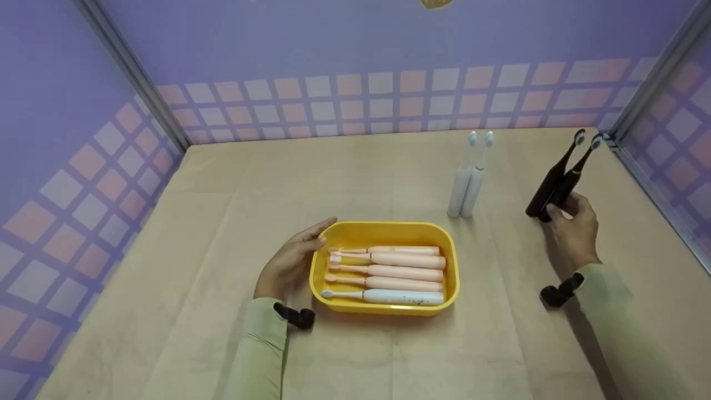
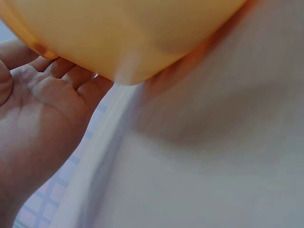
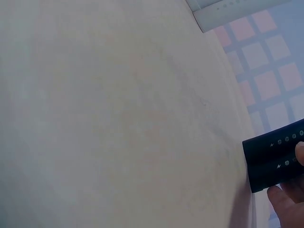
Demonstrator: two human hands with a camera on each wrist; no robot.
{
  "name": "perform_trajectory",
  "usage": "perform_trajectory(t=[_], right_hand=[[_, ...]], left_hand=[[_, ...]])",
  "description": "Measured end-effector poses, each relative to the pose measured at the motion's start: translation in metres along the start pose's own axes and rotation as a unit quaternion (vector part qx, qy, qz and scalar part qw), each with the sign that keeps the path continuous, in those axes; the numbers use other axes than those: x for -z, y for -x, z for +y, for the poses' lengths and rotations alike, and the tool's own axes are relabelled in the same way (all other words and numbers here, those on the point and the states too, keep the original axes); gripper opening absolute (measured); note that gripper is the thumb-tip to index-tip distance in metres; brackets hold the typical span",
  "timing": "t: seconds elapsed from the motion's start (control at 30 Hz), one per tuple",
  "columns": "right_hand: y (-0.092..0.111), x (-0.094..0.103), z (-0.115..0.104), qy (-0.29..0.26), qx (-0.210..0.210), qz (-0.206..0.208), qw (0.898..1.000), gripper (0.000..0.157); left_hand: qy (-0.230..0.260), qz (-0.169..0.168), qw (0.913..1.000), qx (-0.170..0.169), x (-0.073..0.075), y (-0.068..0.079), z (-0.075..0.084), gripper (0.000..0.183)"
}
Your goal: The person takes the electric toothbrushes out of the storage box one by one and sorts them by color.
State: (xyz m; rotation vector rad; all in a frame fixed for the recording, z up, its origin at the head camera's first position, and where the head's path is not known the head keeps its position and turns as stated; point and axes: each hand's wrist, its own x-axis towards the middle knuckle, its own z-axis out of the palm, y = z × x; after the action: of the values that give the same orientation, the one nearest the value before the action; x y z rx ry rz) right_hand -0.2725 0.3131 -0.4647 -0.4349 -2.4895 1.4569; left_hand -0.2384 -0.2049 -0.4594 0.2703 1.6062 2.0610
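Observation:
My left hand [image 1: 291,258] grips the left end of a yellow plastic bin [image 1: 383,311], thumb at the rim and fingers along the outside; the left wrist view shows the bin's wall [image 2: 133,38] above the palm [image 2: 47,99]. Inside lie several pink electric toothbrushes [image 1: 408,259] and one white electric toothbrush [image 1: 402,297], heads to the left. On the right, my right hand [image 1: 577,230] holds the lower handles of two black electric toothbrushes [image 1: 555,186], side by side with heads up. Only its fingertips [image 3: 280,204] show beside the black handles [image 3: 266,154] in the right wrist view.
Two white electric toothbrushes [image 1: 465,186] stand upright side by side behind the bin, left of the black pair. A beige cloth [image 1: 311,178] covers the table. Purple walls with pink and white squares [image 1: 350,83] enclose its back and sides, with metal posts [image 1: 133,72] at the corners.

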Motion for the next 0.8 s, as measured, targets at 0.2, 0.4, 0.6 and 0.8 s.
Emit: perform_trajectory(t=[0.2,0.4,0.6,0.8], right_hand=[[0.003,0.001,-0.001,-0.018,0.002,0.028,0.999,0.055],[0.009,0.002,-0.007,-0.060,-0.012,0.064,0.996,0.059],[0.014,-0.001,-0.017,-0.133,-0.009,0.116,0.984,0.054],[0.019,-0.008,-0.024,-0.209,0.029,0.158,0.965,0.040]], left_hand=[[-0.021,0.002,0.9998,0.001,0.000,0.000,0.000,0.055],[-0.035,0.009,0.9993,0.002,0.001,0.000,0.001,0.054],[-0.035,0.009,0.9993,0.002,0.002,-0.001,0.000,0.054],[-0.035,0.008,0.9994,0.001,0.002,0.000,0.000,0.055]])
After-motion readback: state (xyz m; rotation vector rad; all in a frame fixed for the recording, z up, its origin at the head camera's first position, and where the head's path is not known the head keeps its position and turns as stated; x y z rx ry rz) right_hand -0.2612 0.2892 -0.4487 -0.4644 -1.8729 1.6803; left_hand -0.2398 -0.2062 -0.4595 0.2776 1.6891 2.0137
